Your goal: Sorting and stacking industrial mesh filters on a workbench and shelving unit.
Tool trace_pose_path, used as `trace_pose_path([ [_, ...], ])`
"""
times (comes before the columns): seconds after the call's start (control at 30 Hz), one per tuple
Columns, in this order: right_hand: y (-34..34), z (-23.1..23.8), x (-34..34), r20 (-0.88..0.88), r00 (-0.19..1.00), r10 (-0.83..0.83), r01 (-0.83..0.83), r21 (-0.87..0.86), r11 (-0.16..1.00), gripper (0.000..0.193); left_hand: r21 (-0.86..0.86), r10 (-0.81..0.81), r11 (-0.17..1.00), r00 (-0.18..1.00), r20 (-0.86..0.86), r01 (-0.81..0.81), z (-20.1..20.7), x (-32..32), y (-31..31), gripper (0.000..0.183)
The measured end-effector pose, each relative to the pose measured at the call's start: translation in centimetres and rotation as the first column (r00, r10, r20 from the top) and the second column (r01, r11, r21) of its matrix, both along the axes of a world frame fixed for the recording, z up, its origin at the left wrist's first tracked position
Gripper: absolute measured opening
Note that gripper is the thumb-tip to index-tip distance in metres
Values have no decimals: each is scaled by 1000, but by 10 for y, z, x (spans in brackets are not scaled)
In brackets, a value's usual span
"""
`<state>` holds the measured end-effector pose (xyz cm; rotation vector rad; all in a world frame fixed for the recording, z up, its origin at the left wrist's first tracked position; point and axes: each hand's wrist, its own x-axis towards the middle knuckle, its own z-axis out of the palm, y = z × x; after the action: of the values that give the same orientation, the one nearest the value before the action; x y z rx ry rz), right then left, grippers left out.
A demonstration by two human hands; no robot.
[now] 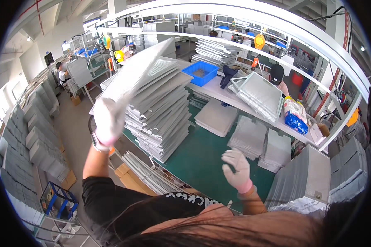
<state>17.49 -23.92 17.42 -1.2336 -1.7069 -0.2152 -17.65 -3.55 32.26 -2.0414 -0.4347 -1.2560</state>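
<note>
The left hand (108, 122) grips a white panel (138, 70) by its near end; the panel slants up beyond it. The right hand (236, 169) hangs open, empty, over the green table (189, 158). The panel looks light and fairly stiff; its rim seems the safest hold.

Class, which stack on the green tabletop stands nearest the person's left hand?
The tall, uneven stack of white framed panels, beside the left hand at the left of the green tabletop; the low stacks lie farther right.
</note>
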Motion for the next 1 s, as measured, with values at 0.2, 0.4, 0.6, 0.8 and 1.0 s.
trace_pose_path([
  [0.2,19,4,-81,-306,947,92,-123,-85,989,53,0,-718,696,696,23,718,-82,111,-96,11],
  [0.4,24,-61,-40,-203,894,401,-316,351,882,53,-619,-886,246,432,169,746,-110,214,-163,33],
  [0.6,-84,-36,-3,-751,586,-304,676,246,695,40,-800,-976,-218,-125,179,560,-115,243,-196,49],
  [0.8,-211,-24,99,-943,249,-220,946,188,264,30,-814,-980,-157,11,196,559,-154,238,-164,45],
  [1.0,-381,-31,224,-977,85,-195,960,28,279,34,-930,-935,-154,256,247,334,-210,224,-128,45],
])
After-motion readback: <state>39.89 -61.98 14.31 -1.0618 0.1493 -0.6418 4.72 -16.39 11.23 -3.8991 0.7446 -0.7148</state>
